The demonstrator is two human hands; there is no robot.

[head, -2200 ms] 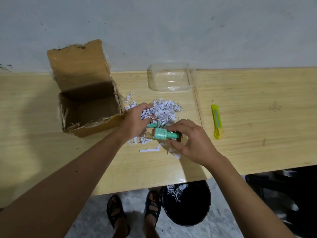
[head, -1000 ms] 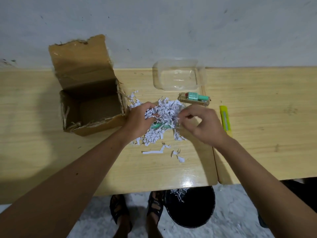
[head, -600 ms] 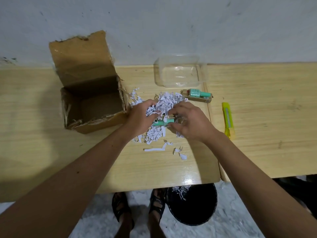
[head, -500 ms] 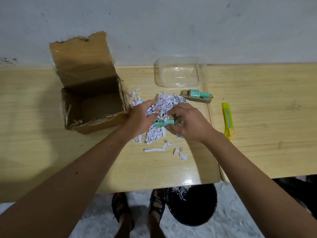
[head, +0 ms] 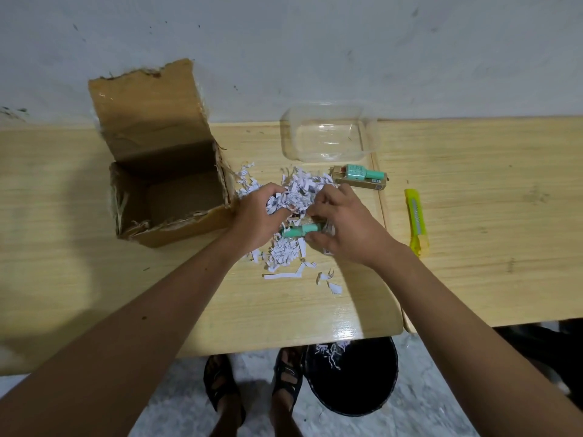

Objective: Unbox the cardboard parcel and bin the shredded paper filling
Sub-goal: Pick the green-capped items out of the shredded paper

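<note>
Over shredded paper [head: 303, 190], curled hands [head: 303, 216]

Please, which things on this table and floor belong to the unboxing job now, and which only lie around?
Part of the job:
cardboard box, open
shredded paper, gripped by the left hand
green item, held by the right hand
black bin, under the table edge

Just lying about:
yellow cutter
clear plastic tray

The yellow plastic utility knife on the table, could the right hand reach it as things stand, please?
Probably yes: the yellow plastic utility knife lies in the open beside the right hand, nothing between, though that hand now grips a green item.
</note>
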